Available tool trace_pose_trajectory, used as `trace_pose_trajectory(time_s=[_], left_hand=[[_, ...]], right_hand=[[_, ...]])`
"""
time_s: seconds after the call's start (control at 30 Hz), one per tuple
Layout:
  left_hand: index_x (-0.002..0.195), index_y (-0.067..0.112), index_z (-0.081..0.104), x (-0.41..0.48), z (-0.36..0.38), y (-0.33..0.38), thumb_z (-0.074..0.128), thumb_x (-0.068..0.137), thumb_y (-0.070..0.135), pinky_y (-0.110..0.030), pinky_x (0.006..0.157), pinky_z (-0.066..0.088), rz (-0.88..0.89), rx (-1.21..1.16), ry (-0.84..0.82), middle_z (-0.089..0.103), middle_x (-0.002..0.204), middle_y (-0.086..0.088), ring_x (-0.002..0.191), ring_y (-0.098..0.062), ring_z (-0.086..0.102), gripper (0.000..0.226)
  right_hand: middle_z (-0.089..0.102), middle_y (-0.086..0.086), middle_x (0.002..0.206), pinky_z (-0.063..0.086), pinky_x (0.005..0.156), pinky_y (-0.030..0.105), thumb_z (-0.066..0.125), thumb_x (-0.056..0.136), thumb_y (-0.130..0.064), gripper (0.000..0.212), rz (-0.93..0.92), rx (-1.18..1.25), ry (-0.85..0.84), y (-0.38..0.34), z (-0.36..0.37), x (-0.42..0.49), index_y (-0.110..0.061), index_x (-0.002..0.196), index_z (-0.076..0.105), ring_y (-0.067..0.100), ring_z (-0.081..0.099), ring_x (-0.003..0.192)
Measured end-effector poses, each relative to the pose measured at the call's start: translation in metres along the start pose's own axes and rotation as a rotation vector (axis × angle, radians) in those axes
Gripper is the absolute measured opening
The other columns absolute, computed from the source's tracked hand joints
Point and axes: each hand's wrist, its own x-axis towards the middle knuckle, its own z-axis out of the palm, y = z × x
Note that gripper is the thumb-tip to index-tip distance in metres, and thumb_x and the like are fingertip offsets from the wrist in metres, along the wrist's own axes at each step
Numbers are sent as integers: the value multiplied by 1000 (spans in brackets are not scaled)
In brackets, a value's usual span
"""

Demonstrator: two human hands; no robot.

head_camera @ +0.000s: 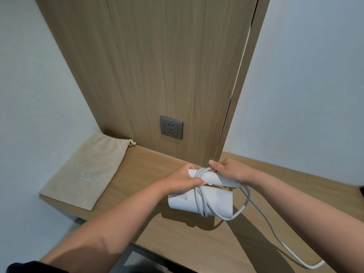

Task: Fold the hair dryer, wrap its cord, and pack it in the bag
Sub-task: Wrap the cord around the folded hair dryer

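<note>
A grey socket (171,127) sits low in a tall wood-grain panel (147,66). Pale walls (29,85) stand either side of it. Below the socket runs a matching wooden surface (149,166).

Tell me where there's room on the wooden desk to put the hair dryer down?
The widest bare wood of the desk lies between the bag and the left hand, below the socket. More bare wood runs behind the right hand, along the wall. The bag covers the left end, and the loose cord trails across the front right.

Tiny print on hair dryer (216,201), faint mark on bag (86,170), neither legible
</note>
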Motion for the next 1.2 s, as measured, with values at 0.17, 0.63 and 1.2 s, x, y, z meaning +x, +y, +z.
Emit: trace_pose_trajectory(time_s=[0.17,0.63,1.2], left_hand=[[108,25,49,-2,-4,0,64,80,39,-31,71,44,15,29,8,59,97,8,84,-9,56,35],[107,24,53,-5,-9,-16,58,79,48,-33,76,44,11,-69,3,61,103,4,91,-13,58,36],[98,13,57,22,1,-2,48,91,37,-24,55,50,-267,-799,-4,65,62,-5,54,-20,64,27]], right_hand=[[70,7,84,55,67,29,44,87,-62,53,182,79,-140,0,-6,0,-15,87,68,21,67,72],[64,6,67,47,46,21,55,89,-46,41,245,423,-401,7,-16,5,-7,98,64,13,58,51],[45,4,53,24,37,18,42,99,-19,29,110,409,52,27,20,-39,-6,83,62,14,27,38]])
